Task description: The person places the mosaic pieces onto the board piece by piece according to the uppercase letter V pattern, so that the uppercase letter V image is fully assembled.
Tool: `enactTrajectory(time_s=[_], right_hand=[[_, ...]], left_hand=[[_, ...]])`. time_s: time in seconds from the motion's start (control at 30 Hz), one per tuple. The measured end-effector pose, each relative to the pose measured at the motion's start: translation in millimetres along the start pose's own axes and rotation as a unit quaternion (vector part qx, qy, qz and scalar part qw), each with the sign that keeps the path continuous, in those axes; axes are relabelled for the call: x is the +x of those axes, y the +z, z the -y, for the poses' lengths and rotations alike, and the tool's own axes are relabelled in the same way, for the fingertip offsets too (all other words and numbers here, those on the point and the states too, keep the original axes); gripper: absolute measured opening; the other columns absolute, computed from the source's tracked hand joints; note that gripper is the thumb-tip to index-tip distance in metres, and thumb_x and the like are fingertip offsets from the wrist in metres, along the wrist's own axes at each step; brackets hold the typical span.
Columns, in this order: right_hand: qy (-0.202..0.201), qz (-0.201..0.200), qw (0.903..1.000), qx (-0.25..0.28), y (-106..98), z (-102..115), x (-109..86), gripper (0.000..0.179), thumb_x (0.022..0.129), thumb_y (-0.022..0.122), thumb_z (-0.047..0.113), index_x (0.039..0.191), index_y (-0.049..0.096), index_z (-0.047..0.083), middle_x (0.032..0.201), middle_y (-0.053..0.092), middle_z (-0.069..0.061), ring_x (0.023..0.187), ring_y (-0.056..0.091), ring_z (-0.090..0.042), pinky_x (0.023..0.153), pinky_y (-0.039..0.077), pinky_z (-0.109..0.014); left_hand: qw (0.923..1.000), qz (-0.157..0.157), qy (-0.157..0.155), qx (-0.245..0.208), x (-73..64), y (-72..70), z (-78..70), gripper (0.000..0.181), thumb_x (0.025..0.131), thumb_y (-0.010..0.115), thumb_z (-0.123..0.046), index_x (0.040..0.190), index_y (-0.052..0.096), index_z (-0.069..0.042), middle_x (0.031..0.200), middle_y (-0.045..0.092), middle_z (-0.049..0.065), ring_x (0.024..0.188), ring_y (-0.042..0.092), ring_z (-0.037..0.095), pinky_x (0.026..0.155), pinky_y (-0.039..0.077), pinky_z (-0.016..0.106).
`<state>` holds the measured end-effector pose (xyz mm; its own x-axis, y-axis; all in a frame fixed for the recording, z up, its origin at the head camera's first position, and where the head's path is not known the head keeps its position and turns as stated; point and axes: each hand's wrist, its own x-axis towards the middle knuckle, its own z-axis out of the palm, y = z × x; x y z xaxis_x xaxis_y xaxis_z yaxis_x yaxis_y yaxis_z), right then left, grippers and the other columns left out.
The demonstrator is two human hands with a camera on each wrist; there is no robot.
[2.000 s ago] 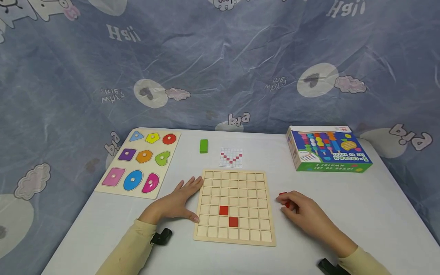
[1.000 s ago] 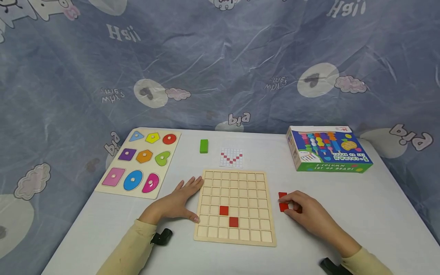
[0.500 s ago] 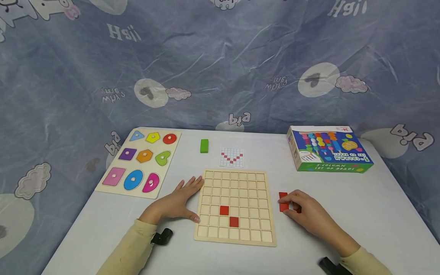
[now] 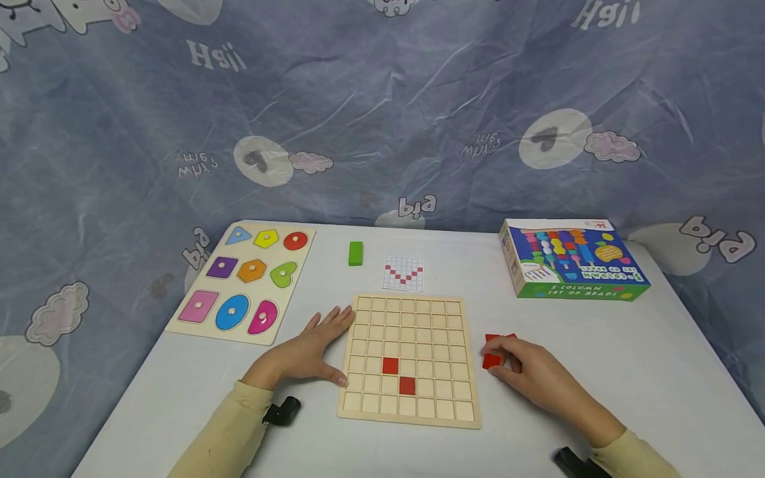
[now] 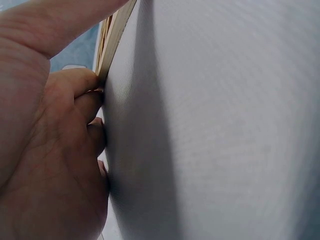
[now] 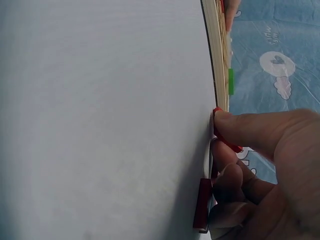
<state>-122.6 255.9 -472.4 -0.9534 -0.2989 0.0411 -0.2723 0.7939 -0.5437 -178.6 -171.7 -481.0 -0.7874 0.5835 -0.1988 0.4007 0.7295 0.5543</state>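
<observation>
Red tile (image 4: 491, 361) beside gridded board (image 4: 407, 350)

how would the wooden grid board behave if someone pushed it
The wooden grid board looks stiff, judging by its straight edges. Lying flat on the table, it would probably slide rather than tip. The two red tiles sit inside its cells, so they'd likely travel along.

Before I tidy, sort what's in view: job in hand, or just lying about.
Likely in the job:
wooden grid board
red tiles set in it
red tile pinched by the right grip
other red tiles
pattern card with a red V

Seemingly lying about:
shape puzzle
green block
bead-set box
</observation>
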Motion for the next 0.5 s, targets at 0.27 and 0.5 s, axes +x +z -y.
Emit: enactTrajectory(time_s=[0.27,0.5], right_hand=[[-0.006,-0.008,0.9997,0.021,1.3,0.4,2.2,0.029,0.089,0.078,0.009,0.112,0.071,0.025,0.107,0.069,0.005,0.068,0.049,-0.004,0.057,0.042,-0.021],[-0.008,-0.016,0.9990,0.040,3.4,2.7,7.4,0.030,0.091,0.075,0.007,0.117,0.069,0.023,0.081,0.056,0.011,0.071,0.052,-0.007,0.059,0.046,-0.021]], left_hand=[[1.0000,0.000,-0.002,0.000,0.2,0.4,0.5,0.128,0.066,0.094,-0.046,0.164,0.017,-0.013,0.171,0.011,0.003,0.157,0.002,0.025,0.126,-0.002,0.051],[1.0000,0.001,-0.001,0.001,0.1,-0.4,-0.4,0.129,0.066,0.093,-0.046,0.164,0.017,-0.012,0.171,0.011,0.003,0.157,0.002,0.025,0.126,-0.001,0.051]])
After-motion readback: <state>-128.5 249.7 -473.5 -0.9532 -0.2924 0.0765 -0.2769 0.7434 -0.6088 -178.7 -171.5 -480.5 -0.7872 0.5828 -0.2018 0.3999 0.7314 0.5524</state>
